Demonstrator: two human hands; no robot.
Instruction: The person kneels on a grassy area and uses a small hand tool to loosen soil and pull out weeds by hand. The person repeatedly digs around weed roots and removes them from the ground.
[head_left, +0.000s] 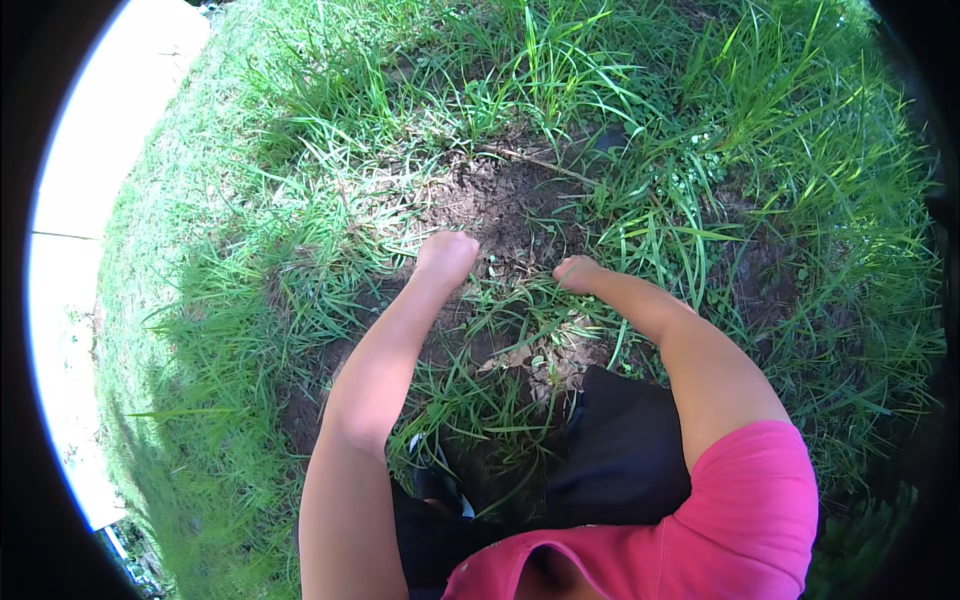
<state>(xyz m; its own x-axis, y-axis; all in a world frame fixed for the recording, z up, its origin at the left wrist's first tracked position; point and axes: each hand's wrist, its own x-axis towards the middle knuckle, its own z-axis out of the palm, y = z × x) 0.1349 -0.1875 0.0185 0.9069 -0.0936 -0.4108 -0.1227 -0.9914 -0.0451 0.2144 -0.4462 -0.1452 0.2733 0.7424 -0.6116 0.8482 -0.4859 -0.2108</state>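
Note:
My left hand (450, 253) is curled into a fist just above a patch of bare dark soil (499, 199). Its fingers point away from me, and whatever may be inside them is hidden. To the right, my right hand (576, 274) is also curled, low among grass blades (536, 300) at the near edge of the soil. Grass touches or overlaps its underside, but I cannot see whether the fingers grip any. Small green weeds (492, 262) and loose blades lie in the gap between the two hands.
Taller grass (547, 67) grows beyond the soil, with a dry stalk (551, 166) lying across it. Below my arms are a dark shoe (435, 480) and my knee in black cloth (622, 450). A bright pale surface (67, 315) borders the grass at far left.

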